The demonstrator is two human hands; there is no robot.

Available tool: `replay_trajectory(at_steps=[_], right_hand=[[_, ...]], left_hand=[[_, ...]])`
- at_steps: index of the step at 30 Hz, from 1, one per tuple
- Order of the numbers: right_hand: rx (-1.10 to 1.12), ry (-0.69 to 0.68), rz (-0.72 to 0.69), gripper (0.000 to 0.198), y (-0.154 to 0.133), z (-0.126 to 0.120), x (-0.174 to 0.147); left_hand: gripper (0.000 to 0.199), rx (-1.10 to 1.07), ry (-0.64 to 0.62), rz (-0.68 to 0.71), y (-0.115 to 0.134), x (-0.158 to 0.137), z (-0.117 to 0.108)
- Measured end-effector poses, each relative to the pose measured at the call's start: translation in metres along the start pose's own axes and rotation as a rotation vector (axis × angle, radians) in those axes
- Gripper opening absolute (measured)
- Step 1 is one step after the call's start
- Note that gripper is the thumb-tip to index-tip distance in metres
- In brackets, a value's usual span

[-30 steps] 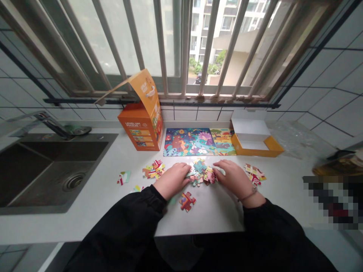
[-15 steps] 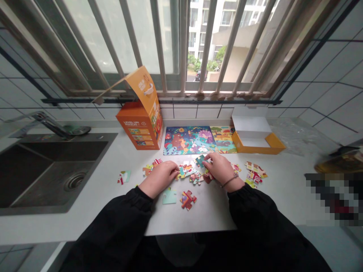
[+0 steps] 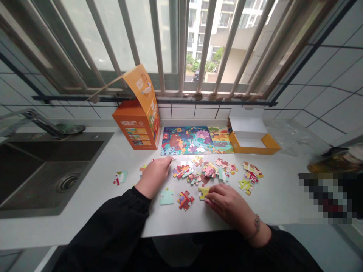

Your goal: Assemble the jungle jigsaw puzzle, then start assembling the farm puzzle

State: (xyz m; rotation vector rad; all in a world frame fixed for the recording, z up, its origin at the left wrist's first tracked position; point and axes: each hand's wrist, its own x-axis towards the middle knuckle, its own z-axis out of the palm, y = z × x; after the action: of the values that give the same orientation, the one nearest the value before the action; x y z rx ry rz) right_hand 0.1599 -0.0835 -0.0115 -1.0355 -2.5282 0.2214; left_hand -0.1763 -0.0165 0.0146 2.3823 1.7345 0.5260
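My right hand [image 3: 228,204] is closed on a yellow-green puzzle piece [image 3: 203,193], held at the counter near its front edge. To the left of that piece lie a reddish-brown puzzle piece [image 3: 185,200] and a pale mint puzzle piece [image 3: 167,197]. My left hand [image 3: 156,174] pinches a puzzle piece [image 3: 174,159], seen almost edge-on at the fingertips, just left of the loose pile of puzzle pieces [image 3: 210,170]. The left hand partly covers other pieces behind it. A green, white and red puzzle piece [image 3: 120,178] sits apart at the left.
Behind the pile lies a colourful animal picture [image 3: 188,140]. An orange puzzle box [image 3: 137,124] stands to its left, and an open yellow box [image 3: 255,145] to its right. More puzzle pieces [image 3: 251,175] lie at the right. A sink [image 3: 56,173] borders the counter on the left.
My right hand has left the pile and come toward the front edge, now with the yellow-green piece instead of a teal one. My left hand has drawn slightly left, away from the pile.
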Motion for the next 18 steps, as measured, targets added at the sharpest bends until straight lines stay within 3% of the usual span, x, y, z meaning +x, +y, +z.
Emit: replay_trajectory(at_steps=[4,8,12,15,18], right_hand=[[-0.058,0.062,0.171,0.022,0.016,-0.008,0.037],[-0.086,-0.092,0.272,0.043,0.037,-0.011,0.065],[-0.105,-0.113,0.322,0.034,0.049,-0.016,0.060],[-0.146,-0.046,0.383,0.035,0.058,-0.022,0.047],[-0.180,0.059,0.460,0.036,0.070,-0.028,0.035]], left_hand=[[0.037,0.052,-0.016,0.026,-0.003,0.008,0.005],[0.024,0.091,-0.052,0.068,0.003,0.007,0.009],[0.029,0.058,-0.070,0.197,0.017,0.003,0.014],[0.033,-0.027,-0.121,0.377,0.029,0.000,0.021],[0.040,-0.048,-0.140,0.435,0.034,-0.005,0.028]])
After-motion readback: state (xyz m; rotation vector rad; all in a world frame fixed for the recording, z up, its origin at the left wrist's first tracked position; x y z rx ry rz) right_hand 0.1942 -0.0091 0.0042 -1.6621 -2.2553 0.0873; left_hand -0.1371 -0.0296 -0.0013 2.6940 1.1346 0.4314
